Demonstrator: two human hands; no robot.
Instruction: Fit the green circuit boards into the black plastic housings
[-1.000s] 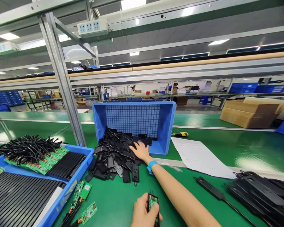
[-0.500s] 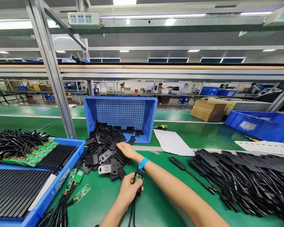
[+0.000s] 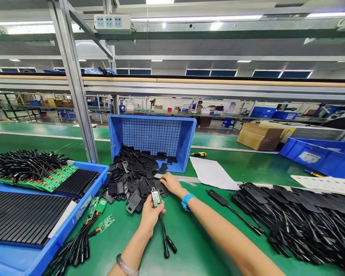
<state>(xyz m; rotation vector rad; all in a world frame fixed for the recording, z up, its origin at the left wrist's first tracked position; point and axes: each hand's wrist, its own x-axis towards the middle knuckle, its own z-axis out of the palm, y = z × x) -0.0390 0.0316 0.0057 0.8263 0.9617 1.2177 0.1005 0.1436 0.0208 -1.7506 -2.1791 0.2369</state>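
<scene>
My left hand is closed around a small green circuit board seated in a black casing, its face turned up. Two black cables with plug ends hang from it onto the green bench. Just beyond, my right hand, with a blue wristband, reaches to the right edge of a heap of flat black plastic covers. Its fingers are bent down at the covers, and what lies between the fingertips is hidden. The heap spills out of a blue crate tipped on its side.
At left, a blue tray holds black strips and cabled boards. Loose cabled boards lie beside it. Rows of black cabled units cover the right side. A paper sheet, a yellow screwdriver and a metal post stand behind.
My left hand has raised the board a little toward the heap, and its cables now show. My right hand has drawn back rightward across the covers, some of which have shifted. The view has swung slightly left.
</scene>
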